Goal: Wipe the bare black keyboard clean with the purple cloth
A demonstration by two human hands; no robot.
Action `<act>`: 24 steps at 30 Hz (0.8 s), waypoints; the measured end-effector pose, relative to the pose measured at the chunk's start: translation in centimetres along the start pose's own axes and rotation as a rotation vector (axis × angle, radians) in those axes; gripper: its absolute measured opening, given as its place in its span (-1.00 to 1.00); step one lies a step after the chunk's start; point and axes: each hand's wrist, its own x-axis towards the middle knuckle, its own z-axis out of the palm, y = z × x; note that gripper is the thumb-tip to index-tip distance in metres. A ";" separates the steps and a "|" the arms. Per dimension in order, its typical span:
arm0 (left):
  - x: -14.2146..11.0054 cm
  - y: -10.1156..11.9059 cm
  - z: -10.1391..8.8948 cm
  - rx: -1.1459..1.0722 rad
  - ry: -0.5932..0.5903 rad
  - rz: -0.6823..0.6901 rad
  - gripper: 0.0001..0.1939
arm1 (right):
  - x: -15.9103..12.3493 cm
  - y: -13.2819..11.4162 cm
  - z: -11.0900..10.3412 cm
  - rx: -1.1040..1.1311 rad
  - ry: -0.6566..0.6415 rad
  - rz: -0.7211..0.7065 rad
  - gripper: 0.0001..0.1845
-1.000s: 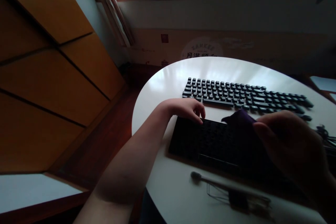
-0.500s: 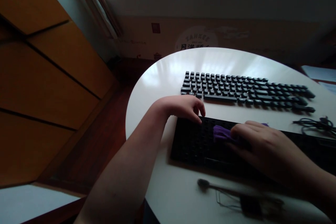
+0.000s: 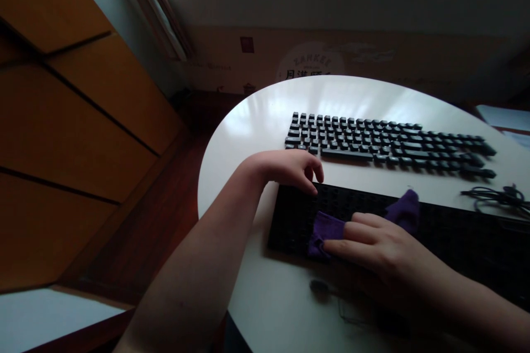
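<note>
1. And the right hand (image 3: 385,245) has slid leftward and towards the near edge, carrying the purple cloth (image 3: 325,231) with it; the left hand (image 3: 292,168) hasn't budged.
2. The right fingers lie close together, nearly straight, with the cloth gathered beneath them; one corner spreads ahead, another flap sticks up behind the knuckles. That flat hold seems meant to press it evenly.
3. Under it all, the black keyboard (image 3: 292,212), its caps apparently off, lies flat on the worktop (image 3: 234,140), the cloth over its left part.
4. Over to the left hand: fingers half open, loosely curled, a gap between thumb and forefinger, thumb at the keyboard's far edge. Probably steadying it; no firm grip shows.
5. Beyond, loose keycaps (image 3: 385,143) stand in keyboard order, perhaps so each keeps its place.
6. A black cable (image 3: 507,196) sits bundled to the right, apart from the hands. Nearer the body, a brush (image 3: 318,287) lies in shadow, partly hidden.
</note>
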 end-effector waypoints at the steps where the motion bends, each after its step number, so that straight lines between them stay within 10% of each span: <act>1: 0.0 0.0 0.0 -0.002 0.000 -0.004 -0.60 | 0.0 -0.1 0.0 -0.011 -0.021 0.006 -0.77; 17: 0.2 -0.6 0.1 -0.026 0.009 0.054 -0.63 | -0.7 -2.1 0.6 -0.040 0.015 0.148 -0.73; 24: 0.1 -0.5 -0.1 -0.029 -0.029 0.066 -0.62 | -2.3 -0.7 -2.3 -0.007 0.051 0.257 -0.75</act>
